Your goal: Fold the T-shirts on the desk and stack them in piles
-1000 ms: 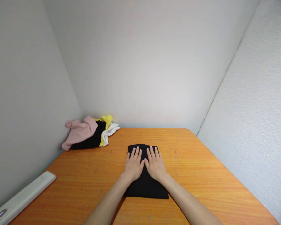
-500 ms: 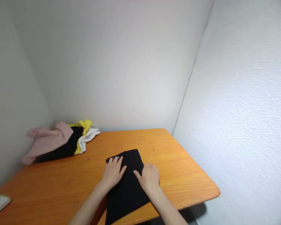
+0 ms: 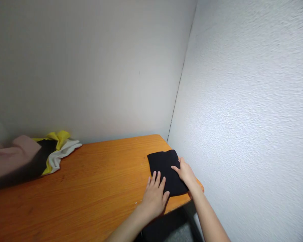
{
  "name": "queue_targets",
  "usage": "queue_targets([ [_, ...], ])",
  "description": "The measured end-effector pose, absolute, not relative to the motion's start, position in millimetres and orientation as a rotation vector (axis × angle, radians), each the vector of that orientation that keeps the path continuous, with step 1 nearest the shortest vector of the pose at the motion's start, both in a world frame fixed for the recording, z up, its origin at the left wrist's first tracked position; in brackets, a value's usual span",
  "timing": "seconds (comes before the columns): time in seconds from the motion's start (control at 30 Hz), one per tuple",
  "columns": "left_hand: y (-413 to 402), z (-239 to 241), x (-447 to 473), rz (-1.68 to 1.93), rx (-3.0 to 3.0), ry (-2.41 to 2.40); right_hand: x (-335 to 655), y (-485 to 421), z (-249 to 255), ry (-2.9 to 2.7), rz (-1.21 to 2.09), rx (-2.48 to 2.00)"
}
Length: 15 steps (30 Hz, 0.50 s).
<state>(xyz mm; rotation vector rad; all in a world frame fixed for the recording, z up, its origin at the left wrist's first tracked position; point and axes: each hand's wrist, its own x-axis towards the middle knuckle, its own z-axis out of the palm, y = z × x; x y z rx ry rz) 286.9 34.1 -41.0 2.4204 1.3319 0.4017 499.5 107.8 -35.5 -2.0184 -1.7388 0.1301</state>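
A folded black cloth (image 3: 164, 164), probably a garment, lies flat as a rough rectangle on the right end of the wooden table. My left hand (image 3: 155, 196) rests at its lower left side, fingers spread, the fingertips on or along the cloth's edge. My right hand (image 3: 187, 173) holds the right edge, its thumb stretched over the top face. The other fingers of that hand are mostly hidden at the far side of the edge.
A loose pile of clothes lies at the table's far left: a pink piece (image 3: 15, 153), a black one (image 3: 44, 156), a yellow one (image 3: 59, 136) and a white one (image 3: 63, 153). Walls border the orange wooden table (image 3: 98, 171) behind and to the right.
The black cloth has moved right, to the table's right end, with both hands. It now looks shorter, its lower part no longer reaching toward me. The view has turned right.
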Motion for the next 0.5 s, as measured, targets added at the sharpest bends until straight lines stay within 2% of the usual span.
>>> queue_targets([
  [0.17, 12, -53, 331, 0.405, 2.396, 1.187, 568, 109, -62, -1.733, 0.232, -1.972],
  [0.37, 2, -48, 350, 0.419, 2.413, 1.274, 564, 104, -68, -1.853, -0.187, -1.937],
  [0.5, 2, -71, 364, 0.509, 2.518, 1.298, 551, 90, -79, -2.047, -0.127, -1.820],
])
